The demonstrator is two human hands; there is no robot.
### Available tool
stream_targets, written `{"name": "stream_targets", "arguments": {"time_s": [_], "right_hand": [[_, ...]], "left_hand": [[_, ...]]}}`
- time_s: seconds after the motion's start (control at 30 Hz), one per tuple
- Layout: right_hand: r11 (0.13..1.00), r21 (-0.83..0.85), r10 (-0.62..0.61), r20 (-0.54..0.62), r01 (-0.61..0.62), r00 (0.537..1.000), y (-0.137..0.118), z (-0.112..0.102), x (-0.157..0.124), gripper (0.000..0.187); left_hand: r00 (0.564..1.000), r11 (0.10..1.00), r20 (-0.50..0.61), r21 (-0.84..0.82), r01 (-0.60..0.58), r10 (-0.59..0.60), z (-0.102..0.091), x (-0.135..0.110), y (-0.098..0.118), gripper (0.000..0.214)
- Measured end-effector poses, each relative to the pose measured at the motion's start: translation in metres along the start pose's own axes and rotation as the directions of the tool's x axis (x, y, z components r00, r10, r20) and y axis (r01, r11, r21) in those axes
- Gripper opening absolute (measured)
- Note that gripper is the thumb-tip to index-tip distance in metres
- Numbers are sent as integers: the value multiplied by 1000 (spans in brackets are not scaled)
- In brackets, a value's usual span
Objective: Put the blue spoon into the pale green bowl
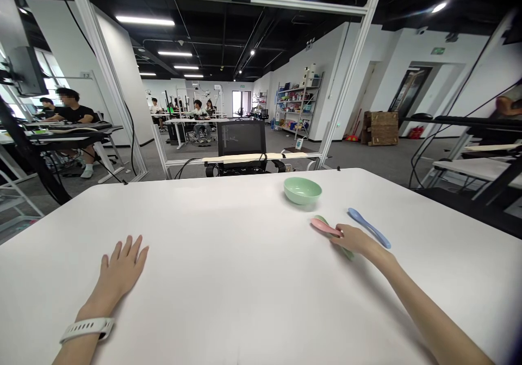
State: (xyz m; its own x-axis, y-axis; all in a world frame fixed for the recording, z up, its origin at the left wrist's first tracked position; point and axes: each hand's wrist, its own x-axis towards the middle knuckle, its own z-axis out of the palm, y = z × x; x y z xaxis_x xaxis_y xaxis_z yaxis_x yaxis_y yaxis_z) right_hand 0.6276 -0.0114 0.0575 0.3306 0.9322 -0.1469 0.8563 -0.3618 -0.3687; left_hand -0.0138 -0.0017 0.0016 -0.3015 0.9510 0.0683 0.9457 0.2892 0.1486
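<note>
Spoons crowd together right of centre in the frame, and that crowding is where we see the trouble. Our right hand has its fingers curled around the handle of the pink spoon, whose bowl end points toward the upper left. We cannot tell whether that spoon is lifted or resting on the white table. Directly beneath it lies the green spoon, its tip peeping out just above the pink one and its handle showing under our palm. The blue spoon lies just beside our knuckles on the right. The green bowl sits near, above and to the left of the spoons.

We judge the grip to be the weak point. It is taken far back on a smooth handle, so the pink spoon could pivot or slip out. The fingers might also catch the green spoon underneath and drag it along, or the back of the hand could nudge the blue spoon across the slick tabletop. A careless sweep toward the upper left could knock the bowl, which looks light enough to slide.

Our left hand lies open and flat, palm down, at the lower left of the frame. It holds nothing and has a white wristband on its wrist. Well apart from everything, it can steady nothing.
</note>
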Motion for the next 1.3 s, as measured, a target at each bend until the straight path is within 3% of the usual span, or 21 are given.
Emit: {"name": "stream_targets", "arguments": {"time_s": [0.53, 0.73, 0.87, 1.0, 1.17, 1.3], "right_hand": [[999, -31, 31, 22, -30, 999, 6, 7, 6, 29], [999, 11, 30, -49, -30, 998, 0, -2, -5, 28], [988, 131, -62, -177, 86, 982, -20, -9, -21, 24], [930, 240, -210, -277, 279, 938, -53, 11, -42, 23], [950, 177, -232, -151, 258, 961, -92, 49, -72, 29], [980, 75, -181, -66, 186, 981, -107, 56, -84, 22]], "left_hand": [[1000, 999, -29, -35, -7, 6, 3, 0, -2, 86], [998, 998, -55, -57, -12, 9, 5, 0, -2, 86], [998, 997, -57, -74, -11, 7, 6, 1, -3, 86], [997, 996, -83, -88, -9, 2, 7, 2, -4, 82], [998, 997, -65, -74, -2, -3, 6, 2, -4, 83], [998, 998, -62, -70, -3, -1, 6, 2, -3, 84]]}}
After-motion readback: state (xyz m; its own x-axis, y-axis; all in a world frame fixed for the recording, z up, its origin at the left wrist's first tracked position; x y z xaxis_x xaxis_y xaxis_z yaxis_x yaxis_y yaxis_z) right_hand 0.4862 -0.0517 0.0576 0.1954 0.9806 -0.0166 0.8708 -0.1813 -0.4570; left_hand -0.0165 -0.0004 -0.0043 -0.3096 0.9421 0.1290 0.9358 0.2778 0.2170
